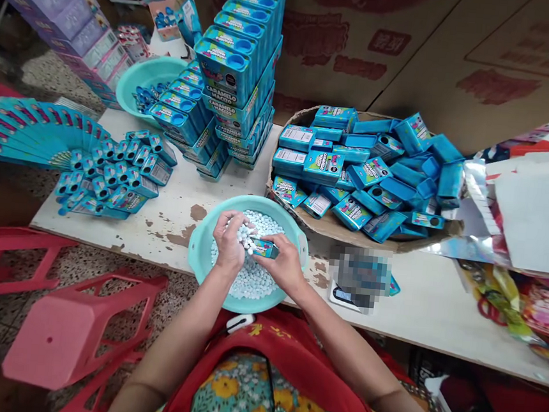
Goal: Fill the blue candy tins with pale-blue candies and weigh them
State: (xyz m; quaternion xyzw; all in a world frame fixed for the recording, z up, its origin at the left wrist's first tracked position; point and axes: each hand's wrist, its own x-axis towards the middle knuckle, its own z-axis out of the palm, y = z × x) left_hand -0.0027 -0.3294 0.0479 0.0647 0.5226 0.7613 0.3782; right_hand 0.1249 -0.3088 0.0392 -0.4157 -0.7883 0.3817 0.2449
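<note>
A turquoise basin of small white candies stands at the table's front edge. Above it, my left hand is cupped around a heap of the white candies. My right hand grips a small blue candy box, its end tilted toward the candies in my left hand. Both hands are close together over the basin, and some candies show between them.
A carton full of blue boxes sits behind right. Tall stacks of blue packs rise behind the basin. Small boxes and fanned cards lie left. Red stools stand at front left; scissors lie right.
</note>
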